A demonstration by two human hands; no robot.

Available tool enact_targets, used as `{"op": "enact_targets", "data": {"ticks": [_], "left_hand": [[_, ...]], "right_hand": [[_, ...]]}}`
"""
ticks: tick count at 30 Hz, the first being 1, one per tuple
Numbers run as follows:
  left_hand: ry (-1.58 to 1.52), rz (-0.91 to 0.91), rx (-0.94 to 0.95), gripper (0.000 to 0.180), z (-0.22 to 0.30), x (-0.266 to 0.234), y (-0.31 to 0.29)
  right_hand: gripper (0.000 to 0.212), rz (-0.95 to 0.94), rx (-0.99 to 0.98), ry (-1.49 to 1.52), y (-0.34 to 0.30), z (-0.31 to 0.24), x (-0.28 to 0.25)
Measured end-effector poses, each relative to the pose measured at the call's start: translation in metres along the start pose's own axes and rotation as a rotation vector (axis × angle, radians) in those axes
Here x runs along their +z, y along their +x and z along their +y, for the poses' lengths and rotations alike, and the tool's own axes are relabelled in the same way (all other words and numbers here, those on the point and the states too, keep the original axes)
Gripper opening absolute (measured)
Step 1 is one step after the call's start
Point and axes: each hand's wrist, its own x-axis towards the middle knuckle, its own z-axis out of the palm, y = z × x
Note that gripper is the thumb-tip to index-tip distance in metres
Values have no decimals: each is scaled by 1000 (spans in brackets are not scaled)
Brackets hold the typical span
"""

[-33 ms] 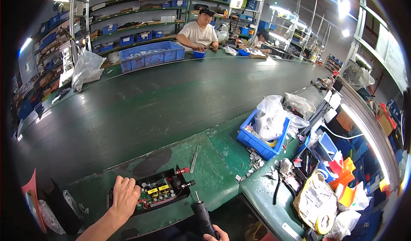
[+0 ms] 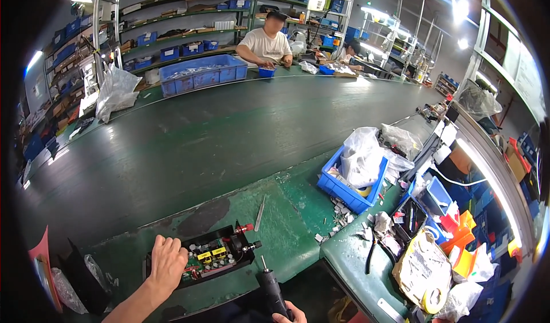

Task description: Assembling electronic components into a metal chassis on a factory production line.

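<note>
An open black casing with a circuit board lies on the desk, lower left of the frame; the left grip curls over its left end, whether clenched I cannot tell; the right grip, bottom centre, grasps a screwdriver; a blue bin stands right of centre.

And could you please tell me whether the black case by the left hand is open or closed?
The black case is open: its yellow components show uncovered beside the left hand.
</note>
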Motion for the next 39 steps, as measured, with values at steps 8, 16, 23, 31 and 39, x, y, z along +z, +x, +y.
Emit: {"op": "enact_targets", "data": {"ticks": [8, 16, 23, 31, 39], "left_hand": [[-61, 45, 43, 3, -1, -3, -2], [-49, -20, -81, 6, 8, -1, 6], [116, 15, 84, 7, -7, 11, -3], [273, 40, 76, 17, -1, 25, -10], [181, 121, -49, 12, 4, 7, 5]], "right_hand": [[35, -14, -34, 4, 3, 8, -4], [23, 2, -21, -22, 3, -9, -7], [23, 22, 1, -84, 5, 4, -9], [52, 11, -77, -152, 9, 23, -29], [58, 128, -109, -134, 5, 17, -24]]}}
